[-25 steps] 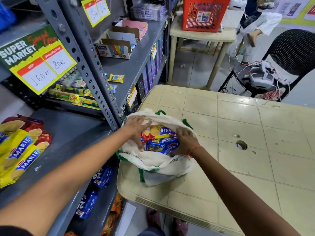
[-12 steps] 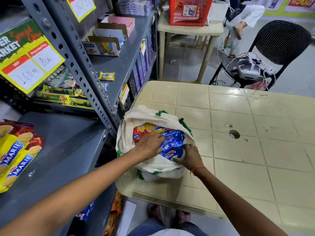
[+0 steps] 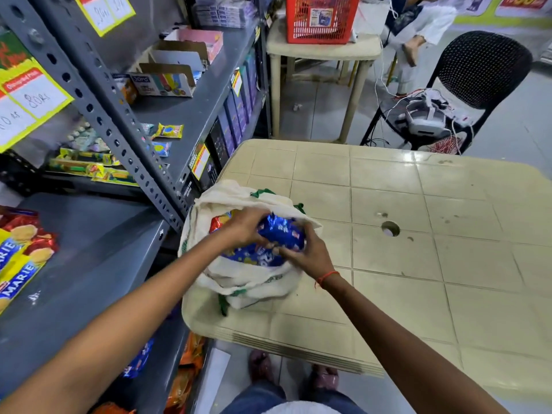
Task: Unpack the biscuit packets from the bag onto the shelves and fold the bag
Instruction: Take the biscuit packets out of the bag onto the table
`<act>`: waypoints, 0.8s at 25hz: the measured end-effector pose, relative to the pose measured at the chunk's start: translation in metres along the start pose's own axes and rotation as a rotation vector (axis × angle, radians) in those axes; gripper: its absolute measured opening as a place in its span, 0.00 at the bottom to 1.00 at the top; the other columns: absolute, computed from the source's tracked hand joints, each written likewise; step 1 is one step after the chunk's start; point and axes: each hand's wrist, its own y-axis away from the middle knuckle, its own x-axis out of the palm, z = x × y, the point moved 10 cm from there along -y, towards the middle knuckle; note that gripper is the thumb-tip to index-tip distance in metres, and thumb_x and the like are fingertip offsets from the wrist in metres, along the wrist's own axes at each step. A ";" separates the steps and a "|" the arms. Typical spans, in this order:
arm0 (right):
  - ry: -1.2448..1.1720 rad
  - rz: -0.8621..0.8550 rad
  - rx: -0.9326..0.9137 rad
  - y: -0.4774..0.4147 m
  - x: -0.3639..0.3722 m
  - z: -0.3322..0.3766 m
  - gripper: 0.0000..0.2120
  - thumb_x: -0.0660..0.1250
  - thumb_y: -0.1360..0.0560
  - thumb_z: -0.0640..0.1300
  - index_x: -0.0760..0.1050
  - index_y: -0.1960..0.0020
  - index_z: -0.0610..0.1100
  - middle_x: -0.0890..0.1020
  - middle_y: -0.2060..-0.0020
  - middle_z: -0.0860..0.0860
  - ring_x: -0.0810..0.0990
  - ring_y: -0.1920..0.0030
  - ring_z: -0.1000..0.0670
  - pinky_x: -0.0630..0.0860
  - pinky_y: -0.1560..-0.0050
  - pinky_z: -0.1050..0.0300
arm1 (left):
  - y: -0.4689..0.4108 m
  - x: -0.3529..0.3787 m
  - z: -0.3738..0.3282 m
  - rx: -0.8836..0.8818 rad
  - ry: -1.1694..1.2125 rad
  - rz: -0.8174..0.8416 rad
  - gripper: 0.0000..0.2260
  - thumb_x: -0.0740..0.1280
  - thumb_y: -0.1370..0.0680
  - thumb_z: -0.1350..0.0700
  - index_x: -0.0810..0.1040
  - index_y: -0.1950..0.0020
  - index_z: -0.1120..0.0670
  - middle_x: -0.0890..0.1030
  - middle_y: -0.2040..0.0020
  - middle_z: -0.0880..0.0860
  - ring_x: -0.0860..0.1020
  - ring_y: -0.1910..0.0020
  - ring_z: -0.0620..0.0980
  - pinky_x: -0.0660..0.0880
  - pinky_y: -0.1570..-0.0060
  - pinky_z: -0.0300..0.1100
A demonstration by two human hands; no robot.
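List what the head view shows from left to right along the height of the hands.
Marie biscuit packets → grey shelf → cloth bag with the left hand and right hand on a blue packet → table's centre hole.

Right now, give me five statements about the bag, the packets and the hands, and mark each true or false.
1. Both hands, left hand and right hand, are on a blue packet at the mouth of the cloth bag. True.
2. The bag lies on the floor. False: it sits on the beige table, at the corner nearest the shelves.
3. Yellow and red Marie packets already lie on the grey shelf to the left. True.
4. The bag is empty. False: more blue packets and a red one show inside.
5. The red basket stands on the black chair. False: it stands on a small beige table.
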 end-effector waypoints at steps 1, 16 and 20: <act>-0.081 -0.013 0.034 -0.001 -0.012 -0.002 0.29 0.78 0.35 0.48 0.72 0.39 0.43 0.81 0.44 0.47 0.80 0.46 0.50 0.78 0.43 0.55 | 0.002 -0.022 -0.013 0.016 0.025 -0.087 0.22 0.78 0.35 0.55 0.77 0.45 0.56 0.81 0.51 0.53 0.78 0.51 0.54 0.76 0.49 0.47; -0.467 -0.240 0.556 -0.025 -0.127 -0.173 0.17 0.64 0.23 0.36 0.71 0.36 0.31 0.78 0.42 0.31 0.80 0.46 0.39 0.77 0.45 0.41 | -0.125 0.161 -0.088 -0.383 0.982 -0.020 0.21 0.61 0.26 0.72 0.71 0.33 0.64 0.77 0.37 0.67 0.78 0.43 0.58 0.75 0.40 0.50; -0.060 -0.162 0.583 -0.030 -0.132 -0.185 0.17 0.62 0.24 0.34 0.72 0.36 0.33 0.79 0.41 0.33 0.79 0.42 0.35 0.75 0.42 0.45 | -0.136 0.165 -0.093 -0.344 0.870 -0.011 0.22 0.61 0.26 0.71 0.72 0.33 0.60 0.79 0.37 0.62 0.76 0.49 0.49 0.72 0.58 0.35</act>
